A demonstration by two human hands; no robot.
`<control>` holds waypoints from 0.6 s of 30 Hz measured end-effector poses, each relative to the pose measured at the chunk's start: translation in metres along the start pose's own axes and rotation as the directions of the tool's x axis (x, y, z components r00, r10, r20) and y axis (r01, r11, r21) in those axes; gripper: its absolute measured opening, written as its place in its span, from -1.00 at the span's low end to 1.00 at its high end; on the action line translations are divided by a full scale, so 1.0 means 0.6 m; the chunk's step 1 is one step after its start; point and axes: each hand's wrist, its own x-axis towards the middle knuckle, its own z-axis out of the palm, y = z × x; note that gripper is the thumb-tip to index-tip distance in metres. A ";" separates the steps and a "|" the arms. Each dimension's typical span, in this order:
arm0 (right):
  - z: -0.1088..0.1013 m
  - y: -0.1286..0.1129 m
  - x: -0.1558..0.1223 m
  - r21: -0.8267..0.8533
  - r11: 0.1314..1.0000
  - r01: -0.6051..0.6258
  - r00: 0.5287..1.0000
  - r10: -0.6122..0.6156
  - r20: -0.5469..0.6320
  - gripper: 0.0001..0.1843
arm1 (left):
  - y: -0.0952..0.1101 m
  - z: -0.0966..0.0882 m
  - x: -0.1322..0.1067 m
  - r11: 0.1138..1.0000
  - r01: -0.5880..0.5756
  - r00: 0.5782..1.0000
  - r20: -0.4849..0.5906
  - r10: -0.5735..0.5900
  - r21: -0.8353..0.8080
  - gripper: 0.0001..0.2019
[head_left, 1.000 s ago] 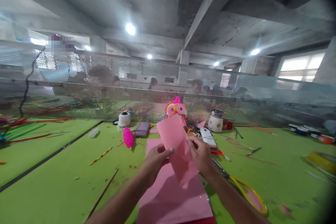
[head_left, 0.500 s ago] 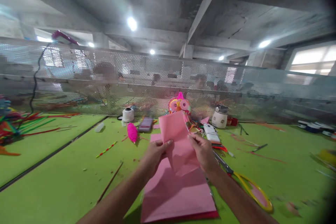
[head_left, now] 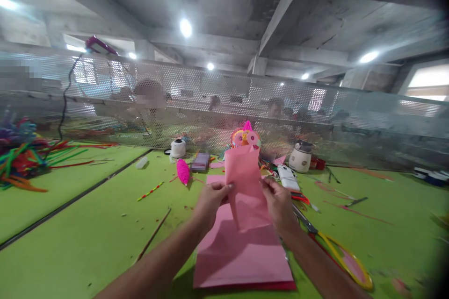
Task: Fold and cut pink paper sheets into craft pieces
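Head view: my left hand point(head_left: 212, 200) and right hand point(head_left: 279, 202) pinch opposite edges of a rectangular pink paper sheet point(head_left: 247, 184); its tilt has just lessened, so I judge it better squared for handling. Beneath, larger flat pink pages point(head_left: 242, 258) on the smooth green surface point(head_left: 101, 238); yellow-handled metal scissors point(head_left: 317, 232), right.

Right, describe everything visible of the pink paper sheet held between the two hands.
The plain pink sheet looks like thin paper, roughly rectangular, its left edge curled. It is held tilted over a wider flat pink sheet on the green table. The left hand pinches its left edge, the right hand its right edge. Shadow crosses its lower part.
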 end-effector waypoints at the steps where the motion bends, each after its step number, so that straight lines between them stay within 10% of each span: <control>1: 0.000 0.000 0.000 0.010 1.000 -0.005 1.000 0.005 0.002 -0.57 | 0.001 0.000 0.001 1.000 0.014 1.000 0.005 -0.013 -0.016 -0.55; 11: -0.001 0.000 0.007 0.277 0.955 -0.110 0.993 0.091 0.080 -0.59 | 0.004 -0.003 0.003 1.000 0.026 0.999 0.048 -0.025 -0.017 -0.59; 18: -0.008 -0.009 0.006 0.122 0.989 -0.080 0.990 0.065 0.124 -0.50 | 0.002 -0.001 -0.002 0.999 0.051 0.996 0.077 -0.052 0.017 -0.62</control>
